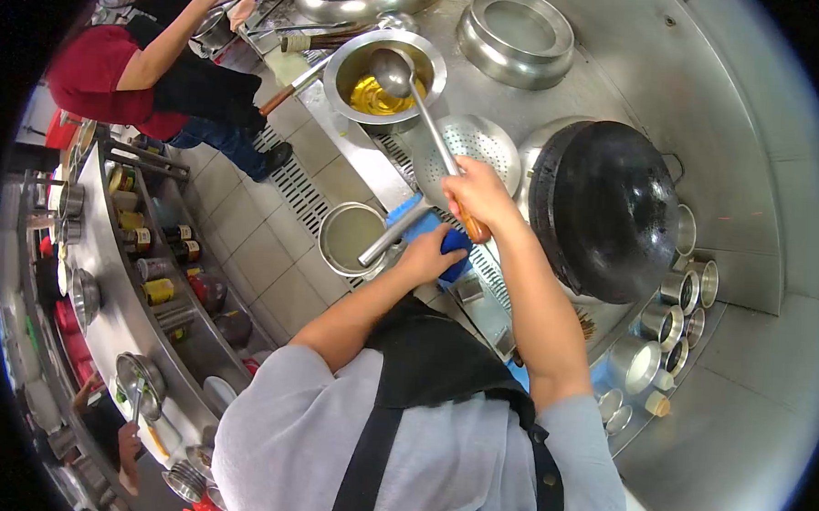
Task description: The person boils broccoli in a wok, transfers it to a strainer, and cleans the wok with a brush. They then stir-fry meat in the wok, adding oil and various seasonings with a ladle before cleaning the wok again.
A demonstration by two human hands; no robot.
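My right hand (pixel 481 195) is closed round the wooden end of a long metal ladle (pixel 431 124). The ladle's bowl is at a steel pot (pixel 438 60) with yellow liquid (pixel 375 97) in it, probably oil. My left hand (pixel 428 256) lies lower, its fingers wrapped over a dark blue cloth (pixel 455 248). Beside it is a grey metal tube (pixel 392 232), with a lighter blue piece (pixel 411 217) around its upper part. Under the ladle's shaft sits a round perforated strainer (pixel 483 145). A black wok (pixel 613 210) stands to the right of my right hand.
A steel ring stand (pixel 515 36) is on the counter at the back. Several metal containers (pixel 638 361) line the right side. A pot of cloudy liquid (pixel 351 239) is at the left, over the tiled floor (pixel 274 222). Another person (pixel 115 83) in a red top works at upper left.
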